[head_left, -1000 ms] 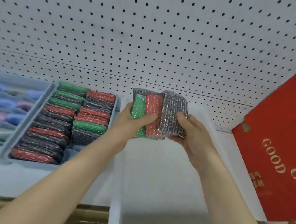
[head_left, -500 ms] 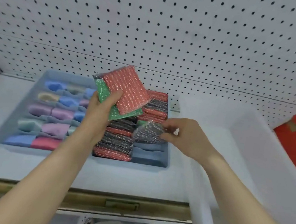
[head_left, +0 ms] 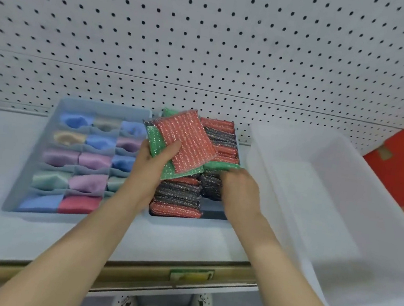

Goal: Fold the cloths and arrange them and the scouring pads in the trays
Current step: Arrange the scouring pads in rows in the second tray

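Translucent bin [head_left: 344, 197], cut off rightward, sits beside blue trays [head_left: 28, 176] of folded cloths [head_left: 92, 161] and scouring pads [head_left: 177, 198]; the left hand [head_left: 153, 162] grips red and green pads [head_left: 186, 145] above them, the right hand [head_left: 239, 191] has its fingers hidden at a grey pad [head_left: 210, 187], grip unclear.

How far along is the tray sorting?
Done: cloth tray holds folded cloths in every visible slot; pad tray left row looks full. In hand: left hand grips a red pad and green pad; right hand is on a dark pad in the right row, grip hidden. Left: the right row's bare front, plus the two held pads.
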`<state>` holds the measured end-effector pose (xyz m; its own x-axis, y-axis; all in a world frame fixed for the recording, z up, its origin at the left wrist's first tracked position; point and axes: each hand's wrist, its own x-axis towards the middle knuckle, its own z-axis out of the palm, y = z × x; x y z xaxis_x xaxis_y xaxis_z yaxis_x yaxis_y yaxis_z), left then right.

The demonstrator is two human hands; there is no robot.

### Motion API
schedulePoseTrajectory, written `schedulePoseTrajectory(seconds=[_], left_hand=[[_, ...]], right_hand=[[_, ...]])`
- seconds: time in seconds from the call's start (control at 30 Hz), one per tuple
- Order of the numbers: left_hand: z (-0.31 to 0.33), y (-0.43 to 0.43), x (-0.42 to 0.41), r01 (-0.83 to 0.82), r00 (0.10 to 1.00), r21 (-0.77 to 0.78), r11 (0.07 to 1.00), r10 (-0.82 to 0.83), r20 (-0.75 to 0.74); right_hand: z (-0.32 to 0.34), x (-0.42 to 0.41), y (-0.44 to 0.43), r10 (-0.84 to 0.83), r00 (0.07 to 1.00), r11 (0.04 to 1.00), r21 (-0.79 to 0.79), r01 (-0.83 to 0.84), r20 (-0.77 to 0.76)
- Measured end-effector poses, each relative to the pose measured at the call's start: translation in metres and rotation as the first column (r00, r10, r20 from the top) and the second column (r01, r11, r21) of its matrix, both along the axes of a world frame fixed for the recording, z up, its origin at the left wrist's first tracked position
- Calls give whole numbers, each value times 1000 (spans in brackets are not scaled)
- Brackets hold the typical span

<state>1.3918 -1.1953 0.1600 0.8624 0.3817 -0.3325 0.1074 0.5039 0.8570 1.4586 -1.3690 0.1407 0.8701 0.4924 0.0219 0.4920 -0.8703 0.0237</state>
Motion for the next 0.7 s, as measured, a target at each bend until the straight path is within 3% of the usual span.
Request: schedulePoseTrajectory(seconds=[0.07, 0.1, 0.13, 0.17, 0.2, 0.23, 0.3, 0.33, 0.4, 0.47, 0.5, 0.57, 0.63, 0.7], left_hand=[[2, 2, -2, 25, 1000, 12, 1000, -26, 4], [3, 4, -3, 48, 999, 4, 999, -48, 11], [4, 5, -4, 80, 997, -14, 997, -79, 22], [5, 5, -5, 119, 993, -38, 992, -118, 31], [6, 5, -6, 163, 986, -60, 985, -160, 39], [6, 4, -6, 207, 978, -77, 975, -203, 45], [4, 1, -8, 271, 962, -96, 958, -267, 50], [4, 0, -9, 282, 959, -99, 954, -279, 45], [2, -1, -11, 265, 964, -80, 961, -263, 42], [2, 1, -12, 201, 979, -68, 977, -199, 39], [2, 3, -14, 150, 988, -70, 986, -148, 33], [1, 6, -16, 51, 998, -79, 996, -49, 32], [-1, 9, -17, -7, 1000, -83, 997, 9, 27], [-4, 8, -18, -47, 999, -68, 997, 48, 12]], right_hand=[[0, 5, -11, -13, 1000, 988, 154, 15, -20], [7, 5, -13, -29, 996, 947, 318, 56, -90], [18, 5, -13, -46, 977, 836, 528, 151, -207], [33, 7, -12, -20, 936, 663, 696, 276, -352], [48, 9, -10, 63, 863, 498, 765, 407, -501], [59, 12, -9, 175, 769, 422, 752, 506, -615], [70, 13, -5, 333, 612, 458, 691, 560, -717], [70, 12, -3, 365, 585, 480, 685, 548, -724], [62, 9, -4, 338, 627, 440, 707, 554, -702], [51, 5, -16, 201, 748, 390, 752, 531, -632], [48, 3, -24, 97, 820, 428, 767, 477, -564], [45, -1, -41, -19, 905, 611, 711, 347, -425], [46, -8, -49, 3, 935, 788, 577, 216, -354], [44, -10, -47, 61, 973, 897, 441, 44, -221]])
